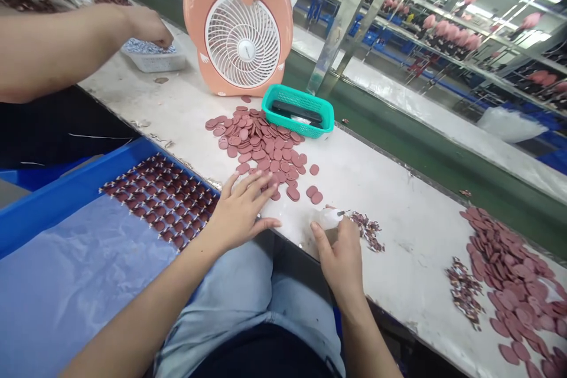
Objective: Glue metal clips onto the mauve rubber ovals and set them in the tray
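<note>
Palm down with fingers spread, my left hand [239,207] reaches the near edge of a pile of reddish-brown oval pieces [266,147]. Its fingertips touch the closest ovals. My right hand [343,254] is closed around a small white squeeze bottle [326,218] with a thin dark needle tip, tilted over the worktable [376,189]. Right beside that hand lies a small heap of tiny brown and white parts [367,231]. A few loose ovals [314,195] rest between the pile and the bottle.
A pig-shaped fan [239,23] and a green basket [299,109] stand behind the pile. Left, a blue bin [88,271] bears rows of assembled brown pieces [163,201]. A co-worker's arm [66,47] reaches to a white basket [155,59]. More ovals [514,277] lie right.
</note>
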{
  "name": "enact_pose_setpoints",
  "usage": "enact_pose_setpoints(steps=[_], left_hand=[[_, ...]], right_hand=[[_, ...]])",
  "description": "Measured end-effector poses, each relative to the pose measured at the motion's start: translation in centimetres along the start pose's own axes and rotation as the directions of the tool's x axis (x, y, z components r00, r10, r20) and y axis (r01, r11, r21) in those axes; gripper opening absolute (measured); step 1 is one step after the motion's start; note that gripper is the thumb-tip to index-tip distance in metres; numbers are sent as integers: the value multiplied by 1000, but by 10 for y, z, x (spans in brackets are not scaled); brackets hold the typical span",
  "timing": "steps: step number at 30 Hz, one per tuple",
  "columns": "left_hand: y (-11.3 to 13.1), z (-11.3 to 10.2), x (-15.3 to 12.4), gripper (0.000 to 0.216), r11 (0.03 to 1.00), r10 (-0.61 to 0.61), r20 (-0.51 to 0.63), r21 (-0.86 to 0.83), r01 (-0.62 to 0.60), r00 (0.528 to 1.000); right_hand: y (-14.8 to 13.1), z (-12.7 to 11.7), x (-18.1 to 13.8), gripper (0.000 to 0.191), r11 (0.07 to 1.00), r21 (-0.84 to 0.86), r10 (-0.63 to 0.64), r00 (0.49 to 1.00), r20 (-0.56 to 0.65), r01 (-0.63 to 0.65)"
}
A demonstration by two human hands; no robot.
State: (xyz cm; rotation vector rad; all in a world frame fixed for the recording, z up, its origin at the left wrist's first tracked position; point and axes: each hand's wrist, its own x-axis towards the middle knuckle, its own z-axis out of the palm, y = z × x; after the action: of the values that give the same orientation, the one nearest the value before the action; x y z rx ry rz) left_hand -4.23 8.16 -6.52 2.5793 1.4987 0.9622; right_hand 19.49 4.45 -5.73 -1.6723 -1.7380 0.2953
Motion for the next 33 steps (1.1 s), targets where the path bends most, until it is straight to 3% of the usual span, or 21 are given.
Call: enact_pose_setpoints(steps=[4, 7, 9, 12, 14, 18, 20, 24, 28, 30, 33], left_hand=[[-1, 6, -23, 44, 995, 48, -28, -83, -50, 998], [9, 9, -38, 33, 983, 4, -82, -183, -19, 997], [24, 6, -41, 27, 961, -87, -121, -271, 52, 989], [53, -8, -39, 22, 895, -275, -124, -396, 206, 953], [70, -19, -40, 23, 757, -420, -25, -561, 335, 907], [87, -31, -46, 17, 237, -605, 297, -818, 524, 739], [89, -30, -49, 16, 167, -601, 319, -847, 506, 733], [93, -25, -52, 26, 125, -550, 243, -922, 366, 799], [98, -24, -57, 25, 49, -612, 236, -942, 333, 755], [98, -26, -61, 26, -96, -638, 339, -926, 366, 691], [97, -30, -65, 28, -370, -633, 526, -850, 375, 568]], right_hand=[[1, -3, -8, 37, 991, 129, 23, 999, -26, -20], [-4, -4, -19, 33, 936, 351, 33, 999, -43, -16], [-12, -3, -25, 29, 817, 574, 61, 998, 16, -59], [-28, -2, -31, 27, 571, 784, 102, 969, 227, -244], [-38, -2, -32, 32, 495, 797, 93, 934, 346, -345], [-50, -3, -30, 38, 411, 800, 83, 892, 445, -437], [-53, -2, -32, 40, 328, 802, 103, 863, 495, -499], [-56, 3, -43, 49, 157, 757, 110, 773, 625, -635], [-48, -1, -51, 48, 205, 762, 100, 787, 609, -615], [-39, -11, -49, 43, 343, 745, 114, 813, 572, -572], [-27, -34, -42, 37, 660, 627, 73, 865, 496, -415]])
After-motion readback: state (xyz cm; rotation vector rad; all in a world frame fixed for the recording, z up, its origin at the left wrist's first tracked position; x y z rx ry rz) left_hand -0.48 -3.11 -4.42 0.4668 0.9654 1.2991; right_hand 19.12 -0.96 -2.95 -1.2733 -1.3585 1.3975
